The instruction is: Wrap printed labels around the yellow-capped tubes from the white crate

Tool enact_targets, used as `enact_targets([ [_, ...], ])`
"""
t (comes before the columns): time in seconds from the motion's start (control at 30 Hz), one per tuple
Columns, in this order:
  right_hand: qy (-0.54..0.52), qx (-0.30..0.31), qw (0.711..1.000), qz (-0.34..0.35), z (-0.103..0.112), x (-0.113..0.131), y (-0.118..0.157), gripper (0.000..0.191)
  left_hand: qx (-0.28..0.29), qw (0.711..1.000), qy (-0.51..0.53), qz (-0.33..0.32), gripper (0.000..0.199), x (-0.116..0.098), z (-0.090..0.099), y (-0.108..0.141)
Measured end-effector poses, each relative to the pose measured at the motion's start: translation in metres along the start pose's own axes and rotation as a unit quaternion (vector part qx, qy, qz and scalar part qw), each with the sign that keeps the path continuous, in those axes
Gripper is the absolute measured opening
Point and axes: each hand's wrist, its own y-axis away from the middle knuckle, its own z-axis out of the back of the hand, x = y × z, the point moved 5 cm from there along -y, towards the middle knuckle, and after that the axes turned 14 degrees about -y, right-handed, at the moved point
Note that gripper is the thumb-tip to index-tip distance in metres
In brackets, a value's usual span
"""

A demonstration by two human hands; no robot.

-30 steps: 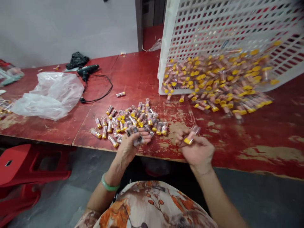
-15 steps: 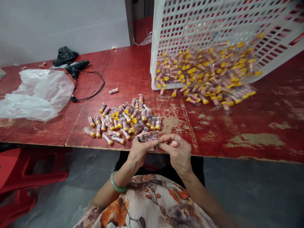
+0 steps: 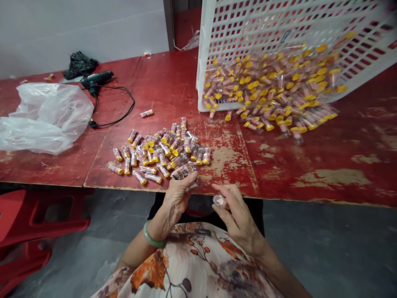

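Note:
My left hand (image 3: 177, 198) lies at the table's front edge, shut on a bunch of small clear tubes (image 3: 183, 171) that overlap its fingers. Just beyond it, a loose pile of yellow-capped clear tubes (image 3: 158, 154) rests on the worn red table (image 3: 58, 167). My right hand (image 3: 237, 215) is below the table edge, to the right, with a small clear tube (image 3: 219, 200) pinched between thumb and fingers. Its yellow cap, if it has one, does not show.
A tipped white lattice crate (image 3: 273, 29) spills many more tubes (image 3: 269, 93) at the back right. A plastic bag (image 3: 46, 118), a black glue gun (image 3: 96, 78), its cord (image 3: 119, 111) and a black bag (image 3: 80, 65) lie at the back left. A red stool (image 3: 37, 219) stands low left.
My hands have moved apart. The right hand has dropped back and to the right, holding one small tube, while the left keeps its bunch at the table edge.

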Motion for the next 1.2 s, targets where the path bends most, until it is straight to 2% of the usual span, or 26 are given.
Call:
enact_targets([
  [0.13,0.103,-0.043,0.984,0.137,-0.007,0.012,0.004,0.039,0.019,0.999,0.025,0.035,0.034,0.007,-0.007,0.003],
  [0.27,0.165,-0.069,0.964,0.199,-0.008,0.01,0.006,0.037,0.014,0.999,0.039,0.031,0.033,0.01,-0.013,0.009],
  [0.4,0.234,-0.094,0.945,0.208,-0.005,0.007,0.008,0.04,0.002,0.998,0.028,0.048,0.029,0.013,-0.018,0.016],
  [0.5,0.287,-0.116,0.927,0.212,-0.004,0.007,0.009,0.043,0.013,0.997,0.036,0.067,0.025,0.014,-0.022,0.018],
  [0.67,0.345,-0.119,0.903,0.225,-0.006,0.011,0.011,0.05,0.016,0.995,0.055,0.077,0.024,0.013,-0.024,0.016],
  [0.77,0.347,-0.126,0.903,0.219,-0.006,0.012,0.01,0.05,0.009,0.995,0.055,0.08,0.025,0.015,-0.022,0.014],
  [0.83,0.315,-0.132,0.915,0.215,-0.006,0.011,0.01,0.049,0.009,0.996,0.05,0.078,0.026,0.018,-0.021,0.013],
  [0.93,0.254,-0.147,0.935,0.202,-0.007,0.009,0.009,0.05,0.015,0.997,0.04,0.059,0.031,0.021,-0.02,0.011],
  [1.0,0.242,-0.156,0.938,0.194,-0.009,0.006,0.01,0.051,0.006,0.999,0.027,0.028,0.035,0.022,-0.019,0.012],
  [1.1,0.272,-0.148,0.927,0.211,-0.017,0.003,0.011,0.048,-0.012,0.999,0.001,-0.031,0.04,0.019,-0.019,0.015],
  [1.2,0.309,-0.138,0.913,0.229,-0.022,0.004,0.009,0.043,0.006,0.998,-0.019,-0.054,0.036,0.02,-0.023,0.018],
])
